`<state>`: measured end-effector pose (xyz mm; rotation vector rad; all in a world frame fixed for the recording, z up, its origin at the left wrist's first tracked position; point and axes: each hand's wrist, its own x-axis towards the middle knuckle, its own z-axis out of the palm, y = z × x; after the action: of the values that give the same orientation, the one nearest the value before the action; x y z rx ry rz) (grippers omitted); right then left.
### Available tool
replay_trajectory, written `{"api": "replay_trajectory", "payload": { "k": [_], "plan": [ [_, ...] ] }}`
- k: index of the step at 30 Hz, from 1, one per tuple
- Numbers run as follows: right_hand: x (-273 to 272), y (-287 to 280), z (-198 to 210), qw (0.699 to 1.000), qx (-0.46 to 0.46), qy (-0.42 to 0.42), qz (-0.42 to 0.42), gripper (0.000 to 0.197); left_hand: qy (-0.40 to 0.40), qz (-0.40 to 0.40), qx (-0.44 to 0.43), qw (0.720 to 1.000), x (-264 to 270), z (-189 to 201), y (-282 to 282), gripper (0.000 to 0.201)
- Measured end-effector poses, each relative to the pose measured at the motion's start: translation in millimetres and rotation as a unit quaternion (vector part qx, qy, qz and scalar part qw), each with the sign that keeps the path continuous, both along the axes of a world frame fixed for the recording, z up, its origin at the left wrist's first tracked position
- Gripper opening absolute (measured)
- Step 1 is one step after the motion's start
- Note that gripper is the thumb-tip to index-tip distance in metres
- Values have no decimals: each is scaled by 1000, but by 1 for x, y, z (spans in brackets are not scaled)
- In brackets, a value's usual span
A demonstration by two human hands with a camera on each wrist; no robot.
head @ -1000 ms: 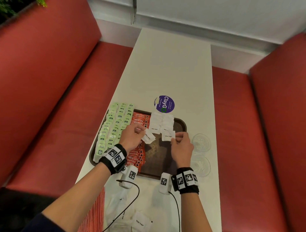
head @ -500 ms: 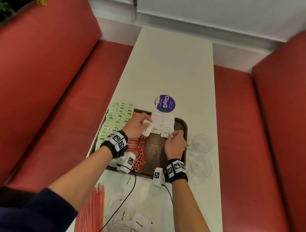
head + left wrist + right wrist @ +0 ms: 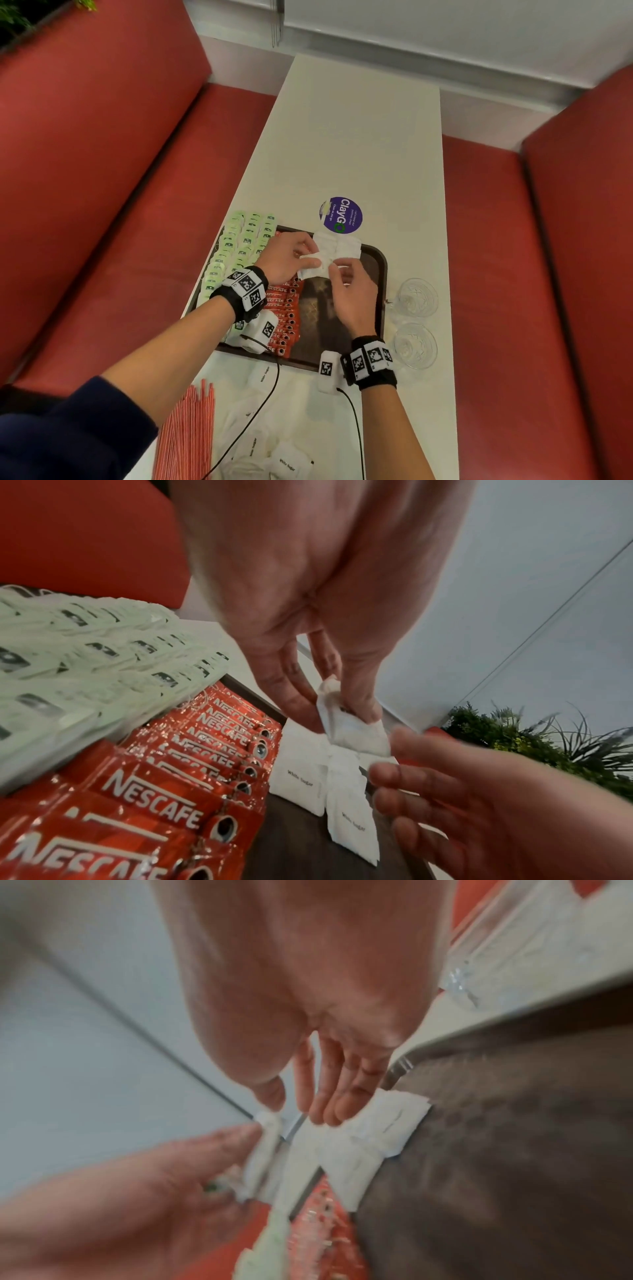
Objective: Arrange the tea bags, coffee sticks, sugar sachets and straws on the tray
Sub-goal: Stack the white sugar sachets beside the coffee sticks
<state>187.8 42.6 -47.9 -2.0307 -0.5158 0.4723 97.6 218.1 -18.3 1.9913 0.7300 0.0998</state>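
Over the tray [image 3: 381, 274], left hand [image 3: 286, 257] pinched a sugar sachet [image 3: 352, 733] above the white sachets [image 3: 342, 244] at the tray's far end, right hand [image 3: 352, 294] beside it with fingers loosely extended, holding nothing visible; coffee sticks [image 3: 286, 308] and tea bags [image 3: 236, 246] filled the tray's left side.

Long narrow white table [image 3: 359, 144] runs away from the camera between two red upholstered booth benches; left bench [image 3: 113, 219] has a tall red backrest, right bench [image 3: 496, 274] the same; far end of the table touches a pale grey-white wall [image 3: 445, 31] with a grey ledge along its base; thin vertical cord [image 3: 277, 20] hangs on the wall; green foliage [image 3: 13, 17] in the top-left corner behind the left backrest; even indoor light.
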Motion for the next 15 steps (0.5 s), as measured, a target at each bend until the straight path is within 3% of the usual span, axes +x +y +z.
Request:
{"api": "replay_trajectory", "payload": {
  "k": [2, 5, 8, 15],
  "plan": [
    [-2, 0, 8, 996, 38, 74, 22, 18, -9, -5, 3, 1000, 1, 0, -1, 23],
    [-1, -2, 6, 996, 51, 76, 17, 14, -17, -17, -4, 1000, 1, 3, -2, 26],
    [1, -6, -2, 993, 56, 96, -39, 12, 7, -28, -5, 1000, -3, 4, -2, 37],
    [3, -5, -16, 991, -28, 106, -74, 7, 4, 4, 36, 999, -8, -12, -10, 26]
  ]
}}
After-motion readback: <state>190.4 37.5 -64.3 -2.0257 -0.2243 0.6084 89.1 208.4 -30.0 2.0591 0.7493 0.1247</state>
